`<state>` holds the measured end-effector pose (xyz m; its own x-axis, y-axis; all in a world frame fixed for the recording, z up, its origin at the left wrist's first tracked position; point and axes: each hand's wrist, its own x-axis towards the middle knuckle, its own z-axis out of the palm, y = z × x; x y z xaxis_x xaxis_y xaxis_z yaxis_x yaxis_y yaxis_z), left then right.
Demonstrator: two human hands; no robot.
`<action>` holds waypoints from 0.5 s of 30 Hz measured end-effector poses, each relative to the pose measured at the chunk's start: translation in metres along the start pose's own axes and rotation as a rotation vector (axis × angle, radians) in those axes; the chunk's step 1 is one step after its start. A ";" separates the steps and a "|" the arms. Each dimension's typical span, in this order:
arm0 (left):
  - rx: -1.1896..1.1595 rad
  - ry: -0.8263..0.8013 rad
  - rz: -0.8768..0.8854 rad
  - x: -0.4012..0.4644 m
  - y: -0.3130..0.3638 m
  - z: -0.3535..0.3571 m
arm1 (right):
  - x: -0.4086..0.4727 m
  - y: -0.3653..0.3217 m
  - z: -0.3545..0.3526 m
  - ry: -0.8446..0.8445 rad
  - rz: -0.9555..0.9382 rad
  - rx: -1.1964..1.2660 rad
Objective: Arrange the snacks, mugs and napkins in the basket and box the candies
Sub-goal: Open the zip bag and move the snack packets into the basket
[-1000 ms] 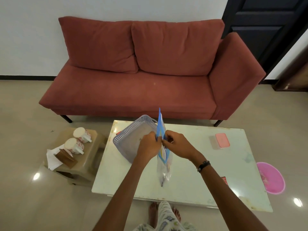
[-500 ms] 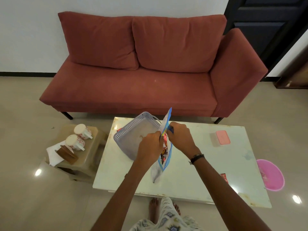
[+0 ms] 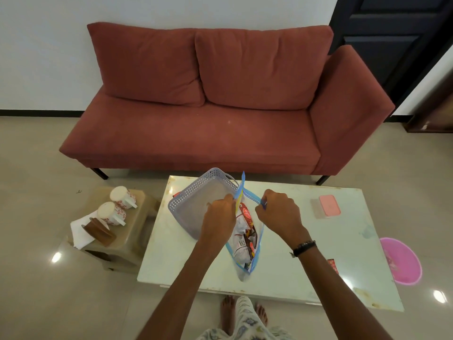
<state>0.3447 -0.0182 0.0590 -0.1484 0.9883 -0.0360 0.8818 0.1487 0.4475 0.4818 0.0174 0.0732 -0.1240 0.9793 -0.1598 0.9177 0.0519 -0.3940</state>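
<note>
A clear zip bag with a blue rim [image 3: 247,241] hangs over the white table [image 3: 306,253], its mouth pulled wide, red and white snack packets showing inside. My left hand [image 3: 218,222] grips the bag's left lip and my right hand [image 3: 279,212] grips the right lip. A grey perforated basket [image 3: 193,207] sits tilted just left of the bag, partly behind my left hand. Two floral mugs [image 3: 115,207], white napkins [image 3: 78,231] and a brown holder [image 3: 98,230] rest on a low stool at the left. A pink-lidded box [image 3: 327,206] lies on the table's right.
A red sofa [image 3: 208,123] stands behind the table. A pink bowl [image 3: 402,261] lies on the floor at the right. A small red packet [image 3: 333,265] lies near my right forearm. My bare feet show below the table's near edge.
The bag was held shut and edge-on a second ago; my hands have pulled its lips apart, so the mouth now gapes and the packets inside show.
</note>
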 end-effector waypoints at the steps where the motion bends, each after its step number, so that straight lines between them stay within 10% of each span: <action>1: -0.008 -0.006 0.018 -0.001 0.002 0.000 | 0.002 -0.004 0.000 0.005 -0.019 0.003; 15: -0.134 0.072 -0.150 0.001 -0.028 -0.011 | 0.009 0.006 0.010 0.098 0.083 -0.060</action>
<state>0.3154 -0.0212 0.0560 -0.3093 0.9496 -0.0499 0.7806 0.2835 0.5570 0.4827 0.0243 0.0604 -0.0116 0.9950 -0.0992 0.9447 -0.0216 -0.3273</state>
